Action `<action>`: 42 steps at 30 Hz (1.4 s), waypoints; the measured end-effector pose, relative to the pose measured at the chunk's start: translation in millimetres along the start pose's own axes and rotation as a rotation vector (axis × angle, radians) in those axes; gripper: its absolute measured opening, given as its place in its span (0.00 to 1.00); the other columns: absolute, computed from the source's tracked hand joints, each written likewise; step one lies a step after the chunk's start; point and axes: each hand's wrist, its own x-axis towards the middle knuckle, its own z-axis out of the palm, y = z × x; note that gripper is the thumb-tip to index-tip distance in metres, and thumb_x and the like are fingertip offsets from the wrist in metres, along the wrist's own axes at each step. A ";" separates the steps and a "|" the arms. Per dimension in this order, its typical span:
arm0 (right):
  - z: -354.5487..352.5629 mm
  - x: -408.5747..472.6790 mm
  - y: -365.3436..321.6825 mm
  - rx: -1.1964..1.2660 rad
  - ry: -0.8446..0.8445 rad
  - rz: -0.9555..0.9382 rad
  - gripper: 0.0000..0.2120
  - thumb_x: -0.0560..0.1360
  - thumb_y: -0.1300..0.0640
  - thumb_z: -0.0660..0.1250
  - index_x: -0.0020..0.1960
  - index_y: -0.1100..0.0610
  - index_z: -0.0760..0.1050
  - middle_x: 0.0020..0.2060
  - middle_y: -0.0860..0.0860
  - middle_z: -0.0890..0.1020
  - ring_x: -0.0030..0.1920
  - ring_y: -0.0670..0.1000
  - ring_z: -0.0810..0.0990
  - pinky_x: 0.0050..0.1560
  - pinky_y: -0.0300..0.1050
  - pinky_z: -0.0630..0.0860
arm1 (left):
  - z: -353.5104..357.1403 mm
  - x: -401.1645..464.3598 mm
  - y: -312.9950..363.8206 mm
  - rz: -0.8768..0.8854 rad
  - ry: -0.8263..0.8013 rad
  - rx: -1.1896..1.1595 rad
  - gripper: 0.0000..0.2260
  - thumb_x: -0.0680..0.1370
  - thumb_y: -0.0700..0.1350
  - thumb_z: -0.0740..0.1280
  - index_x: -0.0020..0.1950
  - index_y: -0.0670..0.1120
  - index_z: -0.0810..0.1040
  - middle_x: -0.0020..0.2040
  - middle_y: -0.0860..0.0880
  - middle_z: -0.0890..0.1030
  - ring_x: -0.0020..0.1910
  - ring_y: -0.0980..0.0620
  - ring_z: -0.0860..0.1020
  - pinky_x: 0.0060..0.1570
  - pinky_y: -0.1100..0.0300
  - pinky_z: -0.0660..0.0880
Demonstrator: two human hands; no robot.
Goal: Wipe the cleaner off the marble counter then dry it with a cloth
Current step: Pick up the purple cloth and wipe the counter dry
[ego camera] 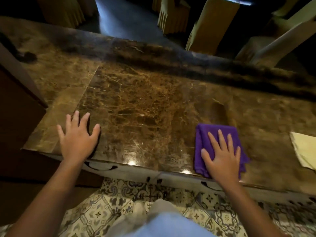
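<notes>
Right hand point(222, 154) spread flat on purple cloth point(217, 134) | left hand point(77, 135) splayed, bare, on counter point(136, 103) | unwiped marble lay leftward

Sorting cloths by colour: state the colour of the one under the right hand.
Purple cloth, clearest in the head view.

dim room; patterned tile floor point(119, 202) below, yellow-covered chairs point(212, 23) beyond, dark wood cabinet point(15, 117) left.
</notes>
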 end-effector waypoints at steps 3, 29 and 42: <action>0.3 -51.1 27.8 -0.069 -0.041 0.116 0.38 0.74 0.28 0.50 0.81 0.42 0.60 0.83 0.51 0.57 0.82 0.61 0.51 0.75 0.74 0.53 | -0.3 7.3 15.2 -0.018 -0.032 -0.005 0.31 0.82 0.65 0.56 0.81 0.50 0.64 0.84 0.43 0.59 0.84 0.40 0.52 0.78 0.34 0.47; 6.7 262.4 -111.0 0.030 -0.134 -0.151 0.33 0.80 0.31 0.49 0.82 0.40 0.53 0.84 0.50 0.52 0.83 0.59 0.48 0.79 0.67 0.46 | 14.2 4.9 23.8 0.024 0.082 0.052 0.27 0.84 0.61 0.56 0.81 0.51 0.66 0.83 0.41 0.62 0.82 0.38 0.57 0.78 0.37 0.53; 27.9 -23.2 -138.3 0.002 0.010 -0.117 0.33 0.77 0.30 0.52 0.80 0.39 0.61 0.82 0.48 0.61 0.82 0.59 0.54 0.77 0.68 0.56 | -25.3 22.9 -32.3 0.342 -0.126 0.133 0.26 0.84 0.63 0.54 0.82 0.58 0.64 0.84 0.46 0.62 0.83 0.41 0.56 0.79 0.40 0.51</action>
